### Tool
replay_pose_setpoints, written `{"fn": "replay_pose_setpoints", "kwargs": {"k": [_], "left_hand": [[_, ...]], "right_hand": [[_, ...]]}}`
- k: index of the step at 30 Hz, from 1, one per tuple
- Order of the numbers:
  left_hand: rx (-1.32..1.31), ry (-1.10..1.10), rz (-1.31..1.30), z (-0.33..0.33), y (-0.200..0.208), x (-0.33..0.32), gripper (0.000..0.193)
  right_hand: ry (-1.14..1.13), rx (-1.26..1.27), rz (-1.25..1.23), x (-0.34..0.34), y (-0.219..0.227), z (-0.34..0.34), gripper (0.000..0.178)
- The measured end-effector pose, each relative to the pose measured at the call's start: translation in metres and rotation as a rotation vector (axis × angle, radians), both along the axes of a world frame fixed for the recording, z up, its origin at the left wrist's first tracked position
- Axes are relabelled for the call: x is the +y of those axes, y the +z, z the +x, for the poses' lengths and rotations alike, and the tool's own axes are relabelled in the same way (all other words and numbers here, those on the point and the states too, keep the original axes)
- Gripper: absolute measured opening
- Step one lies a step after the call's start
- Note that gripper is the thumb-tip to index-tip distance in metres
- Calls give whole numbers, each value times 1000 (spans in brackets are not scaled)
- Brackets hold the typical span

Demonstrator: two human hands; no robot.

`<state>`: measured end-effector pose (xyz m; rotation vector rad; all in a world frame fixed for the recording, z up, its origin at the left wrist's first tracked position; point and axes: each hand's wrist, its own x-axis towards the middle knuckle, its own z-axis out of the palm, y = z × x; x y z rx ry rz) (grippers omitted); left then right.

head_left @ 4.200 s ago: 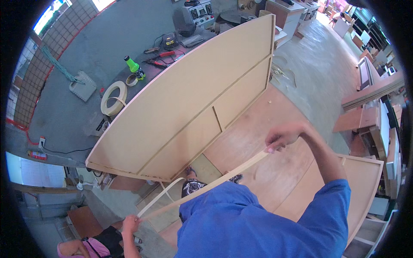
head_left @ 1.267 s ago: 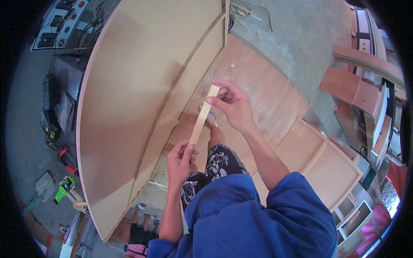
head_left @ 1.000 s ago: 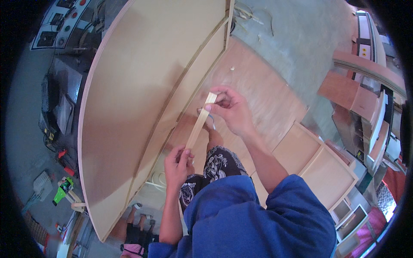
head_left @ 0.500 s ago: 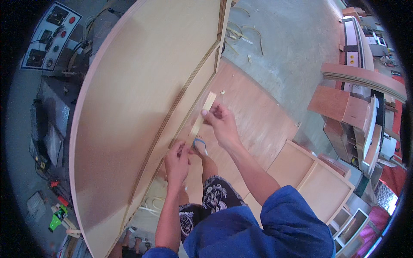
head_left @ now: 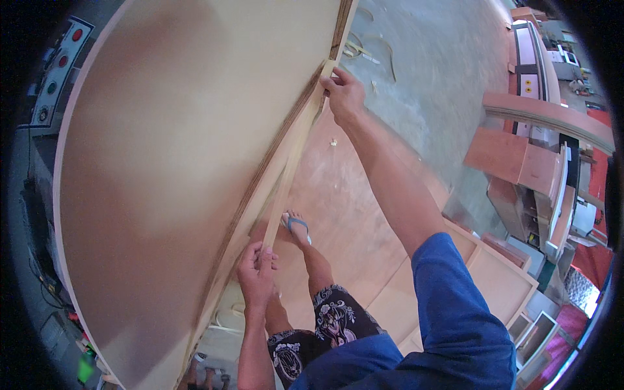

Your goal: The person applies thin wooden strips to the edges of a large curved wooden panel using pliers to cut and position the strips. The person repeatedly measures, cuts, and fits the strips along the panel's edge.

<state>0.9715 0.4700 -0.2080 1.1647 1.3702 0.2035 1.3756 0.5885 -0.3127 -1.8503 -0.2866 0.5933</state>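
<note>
A pale, narrow strip of wood edging (head_left: 286, 175) stretches between my two hands beside a large light plywood panel (head_left: 162, 162). My right hand (head_left: 346, 97) pinches its upper end against the corner where the panel's layered brown edge (head_left: 273, 151) changes direction. Lower down, my left hand (head_left: 257, 270) grips the other end between thumb and fingers, close to the lower stretch of that edge. Between the hands, the strip hangs a little away from the edge. The panel's far rim is curved and pale pink.
Beneath me lies a reddish plywood sheet (head_left: 364, 188), with my sandalled foot (head_left: 298, 226) on it. Loose coiled strips (head_left: 357, 49) rest on the concrete beyond. Wooden cabinet parts (head_left: 500, 156) stand at right, near a shallow framed panel (head_left: 497, 279). A control box (head_left: 58, 71) is at far left.
My right hand has moved up and away to the panel's corner with one end of the strip. My left hand has dropped slightly. More of the strip now shows, drawn out between them.
</note>
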Motion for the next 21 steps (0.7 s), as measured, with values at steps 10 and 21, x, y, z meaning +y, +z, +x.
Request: {"fn": "replay_pose_setpoints", "kwargs": {"k": [10, 21], "left_hand": [[29, 16, 66, 15, 13, 31, 22], [190, -103, 387, 11, 28, 36, 38]], "right_hand": [[-151, 52, 20, 18, -7, 4, 52], [-247, -20, 24, 27, -19, -1, 38]]}}
